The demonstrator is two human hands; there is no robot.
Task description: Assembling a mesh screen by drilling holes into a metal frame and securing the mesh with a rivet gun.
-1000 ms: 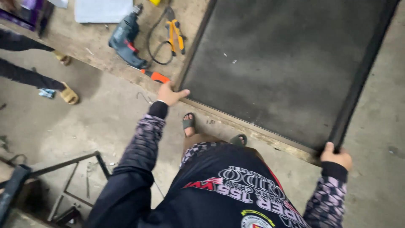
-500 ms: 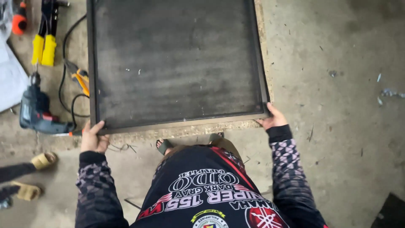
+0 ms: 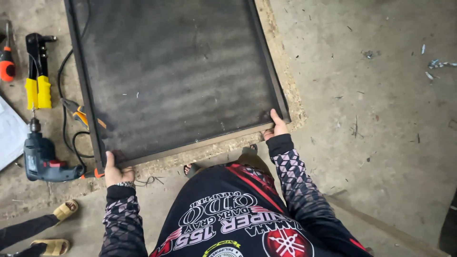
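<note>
- left hand [image 3: 115, 172] fingers closed over near-left corner of the dark mesh screen frame [image 3: 176, 76], thumb on top of the frame bar
- right hand [image 3: 276, 127] fingers clamped on near-right corner, thumb on top, other fingers hidden under the edge
- frame lies flat, stretching away from both hands, over a chipboard panel [image 3: 290, 95] on the concrete floor [image 3: 381, 133]; near edge just past the person's sandalled toes
- left edge crowded: black cable and orange-handled pliers [image 3: 78, 114] touching or tucked under the frame bar, blue drill [image 3: 43, 159] just beside the left hand, yellow-handled rivet tool [image 3: 38, 76] and orange-handled screwdriver [image 3: 6, 64] further left
- right side: bare floor with scattered scraps, open room
- another person's feet in tan sandals [image 3: 64, 209] at lower left, apart from the frame
- vs half a second ago: same grip on both corners, frame sits squarer and closer in view, right hand slightly higher
</note>
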